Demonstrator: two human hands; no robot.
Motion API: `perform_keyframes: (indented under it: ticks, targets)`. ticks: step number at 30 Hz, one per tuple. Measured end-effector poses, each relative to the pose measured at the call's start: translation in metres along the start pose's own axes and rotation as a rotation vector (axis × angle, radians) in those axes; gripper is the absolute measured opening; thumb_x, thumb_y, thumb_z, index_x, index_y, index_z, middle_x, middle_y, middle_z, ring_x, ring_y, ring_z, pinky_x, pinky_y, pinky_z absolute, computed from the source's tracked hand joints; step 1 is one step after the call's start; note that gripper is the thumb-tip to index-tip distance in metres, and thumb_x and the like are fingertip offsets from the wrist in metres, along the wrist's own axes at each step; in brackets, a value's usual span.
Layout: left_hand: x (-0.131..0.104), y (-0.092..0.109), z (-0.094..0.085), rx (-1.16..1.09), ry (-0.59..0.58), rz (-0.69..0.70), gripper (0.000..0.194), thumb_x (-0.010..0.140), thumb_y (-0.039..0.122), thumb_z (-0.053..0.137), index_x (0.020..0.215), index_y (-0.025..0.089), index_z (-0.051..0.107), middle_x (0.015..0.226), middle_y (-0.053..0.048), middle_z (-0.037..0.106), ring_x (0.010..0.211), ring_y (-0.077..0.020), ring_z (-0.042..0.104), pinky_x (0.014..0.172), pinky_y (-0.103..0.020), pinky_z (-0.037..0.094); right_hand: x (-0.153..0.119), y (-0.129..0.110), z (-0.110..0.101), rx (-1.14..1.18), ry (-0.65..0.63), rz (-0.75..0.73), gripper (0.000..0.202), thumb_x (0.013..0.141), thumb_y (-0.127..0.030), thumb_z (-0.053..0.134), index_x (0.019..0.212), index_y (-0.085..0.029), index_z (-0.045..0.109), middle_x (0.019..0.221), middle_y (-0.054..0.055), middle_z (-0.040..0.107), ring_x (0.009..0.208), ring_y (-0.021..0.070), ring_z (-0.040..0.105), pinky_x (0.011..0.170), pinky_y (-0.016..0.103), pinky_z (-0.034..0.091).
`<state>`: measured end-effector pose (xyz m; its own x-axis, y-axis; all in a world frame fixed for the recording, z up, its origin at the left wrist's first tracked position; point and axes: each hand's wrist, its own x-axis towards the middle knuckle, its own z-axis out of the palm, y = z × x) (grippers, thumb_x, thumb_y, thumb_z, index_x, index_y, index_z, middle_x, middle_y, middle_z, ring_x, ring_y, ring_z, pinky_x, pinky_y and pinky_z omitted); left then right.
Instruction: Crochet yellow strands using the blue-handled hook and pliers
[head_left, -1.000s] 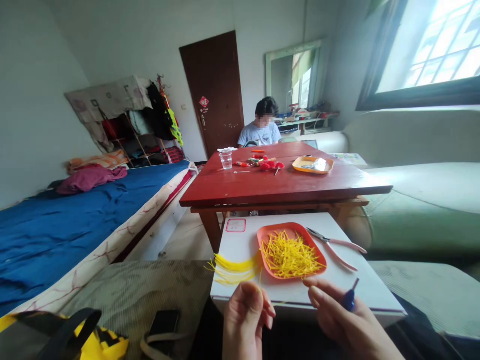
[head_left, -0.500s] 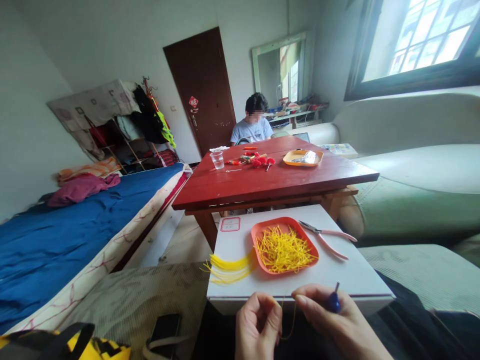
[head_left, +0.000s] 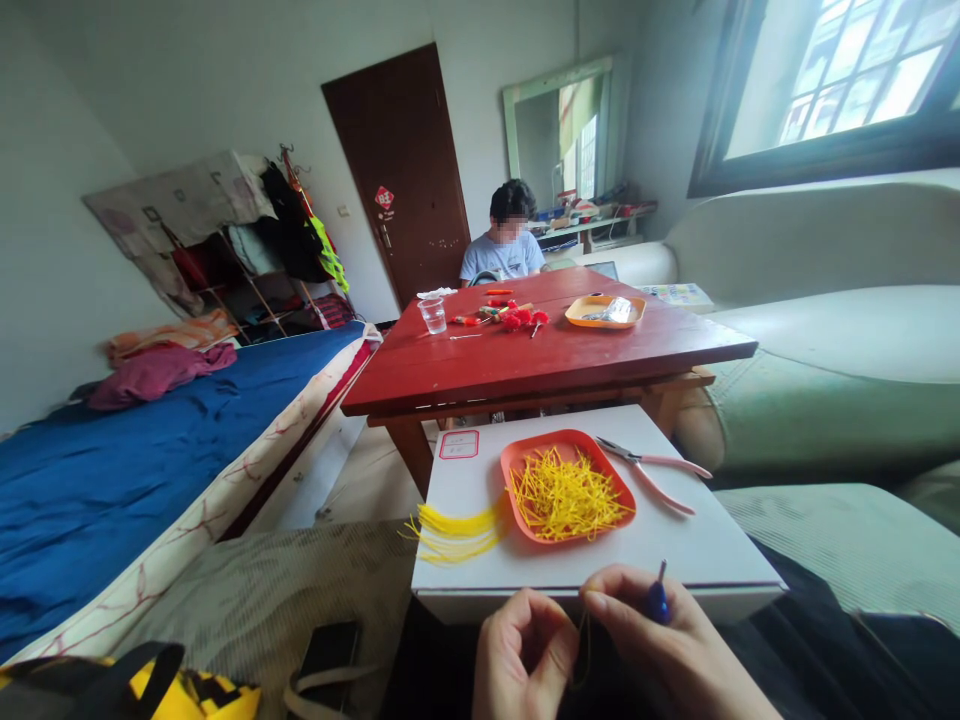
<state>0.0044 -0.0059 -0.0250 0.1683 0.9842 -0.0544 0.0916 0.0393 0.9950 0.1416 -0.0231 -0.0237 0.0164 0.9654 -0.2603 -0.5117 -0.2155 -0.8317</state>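
My left hand [head_left: 521, 650] is closed at the near edge of the white box, thumb and fingertips pinched on a thin yellowish cord [head_left: 586, 645]. Close beside it, my right hand [head_left: 660, 635] pinches the same cord, which hangs in a small loop between the two hands. A small blue-handled tool with a thin metal tip [head_left: 658, 603] is tucked in my right hand, tip upward. Beyond the hands, an orange tray [head_left: 517, 527] holds a heap of short yellow cord pieces [head_left: 570, 493]. Longer yellow cords [head_left: 459, 522] lie in a bundle left of it.
Pink-handled pliers [head_left: 660, 470] lie on the white box [head_left: 480, 580] right of the tray. Behind stands a red table [head_left: 450, 375] with a plastic cup [head_left: 433, 316], red items [head_left: 517, 317] and a yellow tray [head_left: 574, 317]. A person [head_left: 504, 250] sits at its far side.
My left hand has moved slightly right, closer to my right hand. The cord loop between them is narrower, and the blue-handled tool has shifted a little left with my right hand.
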Motion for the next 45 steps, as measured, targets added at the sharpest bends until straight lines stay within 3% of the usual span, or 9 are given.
perform_keyframes:
  ticks: [3,9,27,29,31,33,37,41,45]
  targets:
    - [0.002,-0.001,-0.003,-0.130,-0.117,-0.077,0.041,0.058,0.054,0.072,0.062,0.014,0.067,0.052,0.002,0.047,0.050,-0.0096,0.036,0.050,-0.021,0.027,-0.001,0.003,0.000,0.041,-0.058,0.020,0.031,0.062,-0.040,0.077,0.061,-0.014,0.061,0.046,-0.007,0.045,0.044,0.0047,0.034,0.043,0.017,0.025]
    - [0.005,-0.004,-0.004,-0.510,-0.322,-0.471,0.040,0.051,0.048,0.080,0.060,0.012,0.064,0.050,0.002,0.051,0.043,-0.0050,0.036,0.044,-0.019,0.022,-0.004,0.008,0.002,0.199,-0.180,0.131,0.025,0.063,-0.035,0.078,0.062,-0.015,0.063,0.052,-0.001,0.061,0.048,0.0089,0.053,0.048,0.019,0.037]
    - [0.007,-0.005,-0.005,-0.441,-0.327,-0.438,0.041,0.052,0.046,0.080,0.052,0.011,0.059,0.045,0.003,0.047,0.040,-0.0036,0.034,0.043,-0.019,0.018,-0.004,0.010,0.000,0.119,-0.123,0.107,0.024,0.056,-0.036,0.081,0.059,-0.016,0.067,0.050,-0.001,0.061,0.046,0.0082,0.052,0.046,0.018,0.038]
    - [0.008,-0.003,-0.006,-0.488,-0.380,-0.442,0.040,0.053,0.045,0.080,0.053,0.011,0.060,0.045,0.003,0.048,0.039,-0.0037,0.035,0.042,-0.019,0.019,-0.006,0.003,-0.005,-0.069,-0.047,-0.033,0.025,0.057,-0.039,0.079,0.070,-0.020,0.070,0.055,-0.002,0.060,0.051,0.0107,0.053,0.050,0.021,0.041]
    - [0.008,0.002,-0.008,-0.546,-0.463,-0.471,0.040,0.053,0.046,0.079,0.052,0.011,0.060,0.045,0.002,0.049,0.038,-0.0046,0.038,0.042,-0.019,0.022,-0.007,-0.008,-0.014,-0.428,-0.011,-0.347,0.020,0.065,-0.035,0.075,0.080,-0.024,0.069,0.060,-0.002,0.059,0.054,0.0124,0.053,0.051,0.022,0.042]
    - [0.007,0.008,-0.009,-0.590,-0.530,-0.536,0.038,0.053,0.045,0.080,0.051,0.012,0.061,0.047,0.001,0.052,0.040,-0.0065,0.043,0.044,-0.020,0.029,-0.009,-0.022,-0.023,-0.825,-0.115,-0.762,0.012,0.080,-0.030,0.061,0.087,-0.024,0.067,0.062,0.000,0.059,0.053,0.0137,0.053,0.049,0.024,0.041]
    - [0.004,0.019,-0.010,-0.590,-0.549,-0.631,0.032,0.053,0.037,0.082,0.055,0.010,0.065,0.054,-0.003,0.059,0.049,-0.0081,0.050,0.053,-0.019,0.033,-0.009,-0.047,-0.030,-1.361,-0.465,-1.333,0.045,0.095,-0.022,0.020,0.091,-0.020,0.064,0.063,0.007,0.063,0.051,0.0168,0.054,0.052,0.031,0.039]
    - [0.004,0.020,-0.009,-0.575,-0.581,-0.667,0.033,0.052,0.038,0.083,0.057,0.009,0.068,0.052,-0.002,0.057,0.044,-0.0058,0.043,0.047,-0.019,0.024,-0.004,-0.054,-0.026,-1.498,-0.712,-1.372,0.041,0.093,-0.015,0.023,0.085,-0.017,0.063,0.065,0.008,0.066,0.047,0.0162,0.050,0.052,0.033,0.038]
    - [0.007,0.010,-0.007,-0.575,-0.634,-0.683,0.036,0.049,0.041,0.083,0.057,0.009,0.068,0.053,-0.003,0.058,0.046,-0.0075,0.047,0.047,-0.020,0.025,-0.002,-0.057,-0.020,-1.400,-0.714,-1.336,0.042,0.094,-0.016,0.021,0.090,-0.014,0.063,0.063,0.009,0.065,0.046,0.0166,0.050,0.053,0.033,0.039]
